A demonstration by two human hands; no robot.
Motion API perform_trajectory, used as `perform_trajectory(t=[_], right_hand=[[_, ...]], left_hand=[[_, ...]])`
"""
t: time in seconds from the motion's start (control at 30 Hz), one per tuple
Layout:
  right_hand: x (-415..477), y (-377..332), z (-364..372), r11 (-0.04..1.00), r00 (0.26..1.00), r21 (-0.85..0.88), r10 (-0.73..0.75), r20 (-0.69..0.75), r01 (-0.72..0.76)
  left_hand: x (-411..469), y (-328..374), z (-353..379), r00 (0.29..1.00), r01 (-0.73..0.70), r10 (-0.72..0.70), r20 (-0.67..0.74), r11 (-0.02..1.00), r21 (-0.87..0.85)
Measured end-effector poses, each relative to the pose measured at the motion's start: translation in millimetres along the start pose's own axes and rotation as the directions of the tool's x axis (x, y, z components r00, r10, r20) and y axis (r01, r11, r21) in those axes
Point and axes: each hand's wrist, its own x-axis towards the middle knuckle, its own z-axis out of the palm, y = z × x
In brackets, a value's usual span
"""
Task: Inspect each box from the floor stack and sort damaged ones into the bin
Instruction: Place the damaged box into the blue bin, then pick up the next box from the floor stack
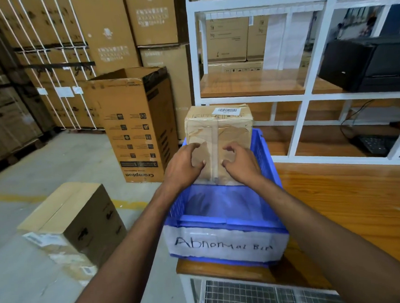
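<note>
Our forearms stretch out over the blue bin (268,161) marked "Abnormal Bin", which sits on the wooden table (350,203). The taped box (218,125) stands upright in the bin's far end. Our left hand (183,167) and right hand (240,166) are at its near face with fingers bent, but honestly we can't tell if they're gripping or just touching.

The left hand (183,166) and right hand (240,164) touch the taped box (218,127) standing in the blue bin (227,245)
</note>
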Motion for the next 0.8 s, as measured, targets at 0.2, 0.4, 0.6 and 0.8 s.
perform_trajectory(t=[0.2, 0.4, 0.6, 0.8], right_hand=[[-56.5, -51.3, -8.9, 0.978, 0.980, 0.152, -0.118, -0.159, 0.142], [-107.3, -113.5, 16.0, 0.937, 0.970, 0.268, -0.189, -0.150, 0.224], [-133.8, -185.7, 79.0, 0.894, 0.983, 0.413, -0.134, -0.125, 0.175], [-151.8, -246.8, 160.7, 0.881, 0.993, 0.458, -0.116, -0.030, 0.117]], left_hand=[[-64.5, -1.2, -26.7, 0.984, 0.015, -0.029, -0.176, 0.997, -0.080], [-111.6, -40.1, -65.2, 0.946, 0.046, -0.101, -0.307, 0.982, -0.184], [-148.5, -118.0, -121.1, 0.927, 0.066, -0.154, -0.342, 0.964, -0.256], [-174.8, -205.3, -179.7, 0.897, 0.136, -0.262, -0.357, 0.930, -0.342]])
